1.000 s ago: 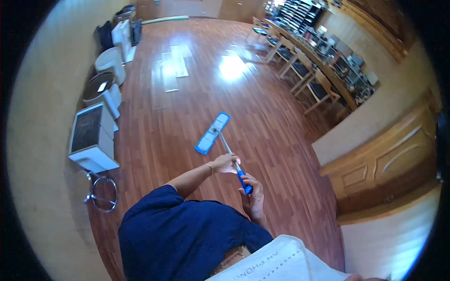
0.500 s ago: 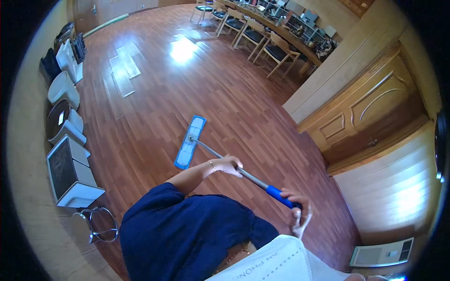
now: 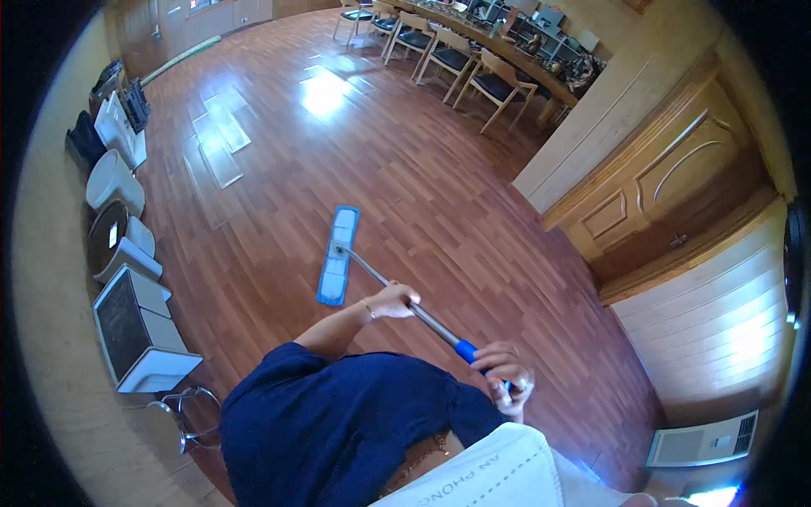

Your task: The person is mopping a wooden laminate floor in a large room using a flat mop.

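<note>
A flat mop with a blue-edged pale pad lies on the wooden floor, and its metal pole slants up toward me. My left hand, wearing a bracelet, is wrapped around the middle of the pole. Close to the pole's upper end, my right hand is curled over the blue grip, covering its tip. The pad's long side points roughly away from me.
Along the left wall stand a dark-topped white cabinet, a round metal-framed stool and several bathroom fixtures. Chairs line a long cluttered table at the far right. A wooden door and a white floor unit are on the right.
Both hands and the mop's pole have shifted left in view, the right hand most. The pad has turned slightly more upright in view. Both hands keep hold; the view has also shifted a little.
</note>
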`<state>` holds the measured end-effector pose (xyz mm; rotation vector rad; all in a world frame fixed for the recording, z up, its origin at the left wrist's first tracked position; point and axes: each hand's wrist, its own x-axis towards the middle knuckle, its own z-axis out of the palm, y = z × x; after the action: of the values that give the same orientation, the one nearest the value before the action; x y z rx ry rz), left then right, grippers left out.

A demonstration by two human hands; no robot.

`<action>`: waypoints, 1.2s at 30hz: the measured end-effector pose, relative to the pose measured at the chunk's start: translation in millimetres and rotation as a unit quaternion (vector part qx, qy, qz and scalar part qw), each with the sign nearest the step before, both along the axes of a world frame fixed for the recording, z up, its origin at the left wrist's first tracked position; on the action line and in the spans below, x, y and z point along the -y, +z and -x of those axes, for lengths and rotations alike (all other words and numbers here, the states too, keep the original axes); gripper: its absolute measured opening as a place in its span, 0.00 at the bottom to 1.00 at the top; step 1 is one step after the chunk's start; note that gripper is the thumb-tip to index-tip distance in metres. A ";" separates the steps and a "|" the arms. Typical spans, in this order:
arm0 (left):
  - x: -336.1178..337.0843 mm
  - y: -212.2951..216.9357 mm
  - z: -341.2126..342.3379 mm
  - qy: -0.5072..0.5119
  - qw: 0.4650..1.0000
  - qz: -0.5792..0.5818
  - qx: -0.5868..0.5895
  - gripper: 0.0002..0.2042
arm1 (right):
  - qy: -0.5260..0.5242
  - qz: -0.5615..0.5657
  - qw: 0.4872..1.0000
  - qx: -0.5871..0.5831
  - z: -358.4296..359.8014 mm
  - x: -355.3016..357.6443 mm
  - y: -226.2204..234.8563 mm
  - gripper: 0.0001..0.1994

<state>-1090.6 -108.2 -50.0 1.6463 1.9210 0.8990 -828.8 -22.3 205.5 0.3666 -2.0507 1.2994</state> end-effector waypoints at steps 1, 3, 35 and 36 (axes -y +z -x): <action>13.3 -11.1 6.7 0.039 0.999 0.004 -0.002 0.08 | 0.007 0.001 1.000 0.004 10.8 0.3 -6.5 0.06; 37.1 -27.2 18.1 0.072 0.995 -0.037 0.063 0.07 | 0.038 0.035 0.998 0.032 27.8 9.5 -16.9 0.07; 243.9 16.7 -129.4 0.548 0.827 0.077 -0.098 0.16 | 0.474 -0.092 0.869 0.108 65.5 63.3 29.1 0.08; 242.9 18.4 -137.5 0.549 0.826 0.077 -0.101 0.16 | 0.491 -0.082 0.859 0.117 62.5 64.3 34.2 0.09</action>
<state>-953.1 -351.1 -31.5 0.4010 3.0203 0.8889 -891.2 -86.6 239.8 1.5558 -2.2423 1.7816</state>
